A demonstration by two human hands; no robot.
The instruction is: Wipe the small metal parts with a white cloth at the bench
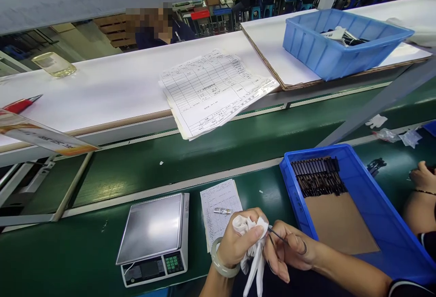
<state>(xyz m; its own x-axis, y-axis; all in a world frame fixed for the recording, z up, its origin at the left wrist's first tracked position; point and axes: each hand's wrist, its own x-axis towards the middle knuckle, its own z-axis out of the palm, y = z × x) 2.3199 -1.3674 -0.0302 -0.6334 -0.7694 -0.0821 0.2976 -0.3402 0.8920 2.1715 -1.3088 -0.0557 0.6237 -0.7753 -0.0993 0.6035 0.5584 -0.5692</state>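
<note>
My left hand (240, 240) grips a crumpled white cloth (254, 254) at the bottom centre; a pale jade bangle (220, 260) circles that wrist. My right hand (284, 251) sits right beside it, pinching a thin dark rod-like part (277, 235) whose end goes into the cloth. A small metal piece (222, 210) lies on a printed slip of paper (218, 210) just above my hands. To the right stands a blue bin (374, 206) with a row of several dark thin parts (318, 176) on brown cardboard.
A digital scale (155, 235) stands to the left on the green belt. Printed forms (213, 90) overhang the white shelf, with a second blue bin (340, 42) further right and a glass jar (54, 64) at far left. Another person's hand (422, 176) is at the right edge.
</note>
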